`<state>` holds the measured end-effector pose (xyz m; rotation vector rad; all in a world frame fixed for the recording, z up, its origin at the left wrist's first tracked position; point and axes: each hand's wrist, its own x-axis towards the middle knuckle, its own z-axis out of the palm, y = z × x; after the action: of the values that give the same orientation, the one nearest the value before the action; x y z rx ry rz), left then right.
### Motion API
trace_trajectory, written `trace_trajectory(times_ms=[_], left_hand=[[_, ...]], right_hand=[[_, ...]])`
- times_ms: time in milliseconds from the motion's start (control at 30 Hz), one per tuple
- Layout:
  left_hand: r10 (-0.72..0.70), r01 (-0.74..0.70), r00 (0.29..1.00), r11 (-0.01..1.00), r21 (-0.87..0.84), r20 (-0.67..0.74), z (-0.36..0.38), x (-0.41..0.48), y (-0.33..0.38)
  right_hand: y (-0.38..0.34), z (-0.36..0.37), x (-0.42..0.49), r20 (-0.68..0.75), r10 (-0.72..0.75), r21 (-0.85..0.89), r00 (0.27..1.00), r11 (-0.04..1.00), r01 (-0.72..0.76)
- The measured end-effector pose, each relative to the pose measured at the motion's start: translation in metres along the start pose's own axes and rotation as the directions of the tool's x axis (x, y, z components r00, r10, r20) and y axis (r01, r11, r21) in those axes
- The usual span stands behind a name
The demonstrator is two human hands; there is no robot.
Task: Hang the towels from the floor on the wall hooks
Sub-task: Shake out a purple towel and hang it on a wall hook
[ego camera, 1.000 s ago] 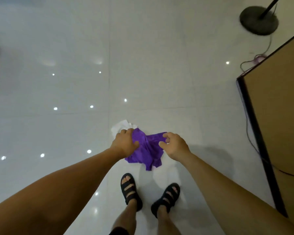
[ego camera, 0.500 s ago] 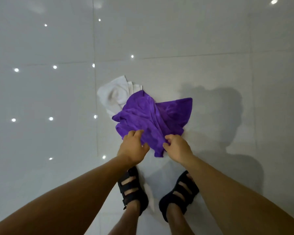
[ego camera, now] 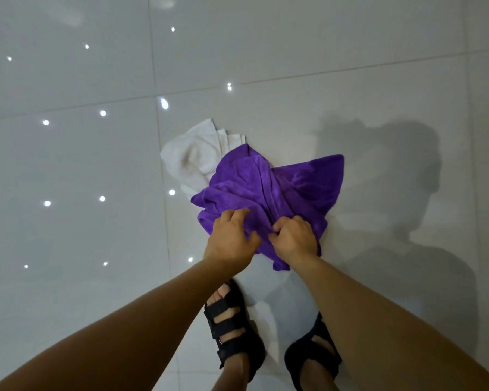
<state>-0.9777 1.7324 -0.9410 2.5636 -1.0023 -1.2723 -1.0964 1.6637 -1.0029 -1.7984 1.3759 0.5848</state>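
Both hands were down at the near edge of the purple towel (ego camera: pixel 271 187). The left hand (ego camera: pixel 232 238) had its fingers bent into the cloth with the thumb spread, and the right hand (ego camera: pixel 294 238) pinched a fold just beside it, so each appeared to be gripping that towel. It lay crumpled on the glossy tiled floor (ego camera: pixel 68 165), just ahead of the person's black sandals (ego camera: pixel 232 334), and spread away from the hands, with its longest corner running to the far right. A white towel (ego camera: pixel 192 156) lay beyond it to the far left, partly under the purple one and nearer the left hand. The lift would probably go straight up from this near edge. No wall hooks were in view, and no brand, label or writing could be read.
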Motion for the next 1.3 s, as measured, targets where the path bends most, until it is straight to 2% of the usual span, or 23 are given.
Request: trace_trajectory(times_ms=[100,300,467,567,633,700,767,833,900,1000,1133,1200,1300], left_hand=[[0.021,-0.021,1.0,1.0,0.009,0.003,-0.007,-0.004,0.008],[0.095,-0.096,0.995,0.995,0.027,0.034,-0.046,-0.029,0.037],[0.174,-0.182,0.982,0.978,0.103,0.076,-0.1,-0.063,0.073],[0.242,-0.249,0.965,0.967,0.06,0.096,-0.138,-0.094,0.11],[0.304,-0.307,0.946,0.952,0.004,0.113,-0.166,-0.118,0.141],[0.398,-0.389,0.907,0.917,-0.083,0.139,-0.195,-0.147,0.177],[0.485,-0.464,0.865,0.87,-0.168,0.126,-0.225,-0.176,0.214],[0.514,-0.499,0.854,0.853,-0.151,0.084,-0.255,-0.203,0.248],[0.579,-0.578,0.814,0.815,-0.028,0.047,-0.286,-0.225,0.283],[0.653,-0.665,0.747,0.739,0.111,0.123,-0.328,-0.265,0.336],[0.716,-0.731,0.677,0.68,0.045,0.172,-0.366,-0.322,0.406],[0.761,-0.773,0.624,0.635,-0.004,0.177,-0.382,-0.351,0.442],[0.826,-0.844,0.529,0.536,0.016,0.196,-0.397,-0.389,0.491]], right_hand=[[-0.001,-0.01,-0.017,-0.04,-0.088,0.065,0.995,0.994,0.091],[0.002,-0.068,-0.064,-0.128,-0.126,0.182,0.984,0.972,0.148],[-0.017,-0.138,-0.113,-0.193,-0.157,0.336,0.968,0.917,0.216],[-0.039,-0.195,-0.153,-0.28,-0.165,0.416,0.946,0.867,0.274],[-0.053,-0.241,-0.185,-0.314,-0.126,0.538,0.941,0.793,0.285],[-0.066,-0.292,-0.222,-0.304,-0.125,0.665,0.944,0.683,0.304],[-0.075,-0.344,-0.263,-0.263,-0.23,0.708,0.937,0.613,0.35],[-0.079,-0.393,-0.305,-0.224,-0.341,0.633,0.913,0.661,0.403],[-0.08,-0.44,-0.345,-0.208,-0.405,0.552,0.89,0.703,0.449],[-0.073,-0.508,-0.403,-0.271,-0.429,0.532,0.862,0.679,0.506],[-0.064,-0.593,-0.477,-0.366,-0.469,0.611,0.804,0.531,0.588],[-0.059,-0.624,-0.508,-0.372,-0.513,0.66,0.774,0.44,0.609],[-0.047,-0.66,-0.547,-0.429,-0.503,0.679,0.75,0.367,0.635]])
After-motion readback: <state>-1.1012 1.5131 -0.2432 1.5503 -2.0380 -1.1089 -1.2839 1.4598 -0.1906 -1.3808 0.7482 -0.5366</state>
